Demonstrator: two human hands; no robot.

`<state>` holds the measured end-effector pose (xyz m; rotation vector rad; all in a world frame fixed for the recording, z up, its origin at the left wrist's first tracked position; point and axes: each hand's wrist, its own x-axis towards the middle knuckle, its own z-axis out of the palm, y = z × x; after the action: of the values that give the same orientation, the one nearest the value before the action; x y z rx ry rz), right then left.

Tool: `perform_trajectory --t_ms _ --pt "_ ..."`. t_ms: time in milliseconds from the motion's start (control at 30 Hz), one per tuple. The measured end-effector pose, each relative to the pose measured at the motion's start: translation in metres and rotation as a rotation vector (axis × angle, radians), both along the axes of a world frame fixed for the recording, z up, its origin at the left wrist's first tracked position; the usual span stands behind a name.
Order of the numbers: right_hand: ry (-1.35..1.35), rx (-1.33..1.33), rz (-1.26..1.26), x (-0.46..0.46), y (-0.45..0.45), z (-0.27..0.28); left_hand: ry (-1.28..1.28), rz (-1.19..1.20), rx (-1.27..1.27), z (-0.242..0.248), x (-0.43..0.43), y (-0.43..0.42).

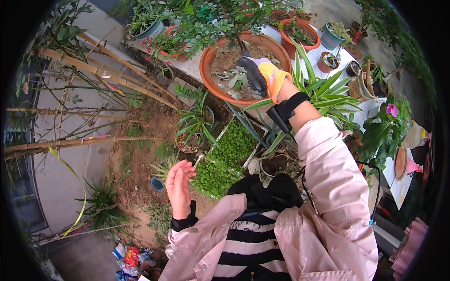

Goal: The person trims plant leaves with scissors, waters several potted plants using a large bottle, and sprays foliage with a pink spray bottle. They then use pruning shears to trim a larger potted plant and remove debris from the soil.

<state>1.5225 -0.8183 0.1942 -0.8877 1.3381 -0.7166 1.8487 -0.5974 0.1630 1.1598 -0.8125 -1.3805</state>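
My right hand (258, 75), in an orange glove with a black coated palm, is over a large terracotta-coloured pot (205, 66). Its fingers are curled, and whether they grip anything is hidden. Just past the glove rises the dark stem (242, 45) of a leafy shrub (218, 30). Grey-green succulent leaves (233, 79) lie on the pot's dry soil (225, 58), beside the fingers. My left hand (180, 184) is bare and raised, fingers slightly bent, holding nothing. Below it in view is a small blue pot (157, 183); to its right grows a bed of small green plants (225, 158).
Bamboo poles (105, 75) and thin branches reach in from the left. A striped-leaf spider plant (321, 91) grows close to my right forearm. Several potted plants, among them an orange pot (299, 38), line the white ledge (311, 58). Bagged litter (132, 258) lies at lower left.
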Motion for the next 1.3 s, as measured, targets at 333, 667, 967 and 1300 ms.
perform_trajectory --t_ms 333,667,967,1300 --pt "0.564 -0.365 0.231 -0.001 -0.016 0.002 -0.02 -0.005 0.005 -0.004 -0.002 0.0" --pt "0.251 0.008 -0.157 -0.005 -0.013 -0.013 0.011 -0.017 0.016 -0.002 -0.005 0.0" --pt "0.165 -0.035 -0.116 -0.014 -0.009 -0.005 0.014 -0.024 -0.001 0.001 -0.006 0.001" --pt "0.348 0.011 0.009 -0.001 -0.014 -0.001 -0.003 -0.023 -0.004 0.002 -0.007 -0.004"
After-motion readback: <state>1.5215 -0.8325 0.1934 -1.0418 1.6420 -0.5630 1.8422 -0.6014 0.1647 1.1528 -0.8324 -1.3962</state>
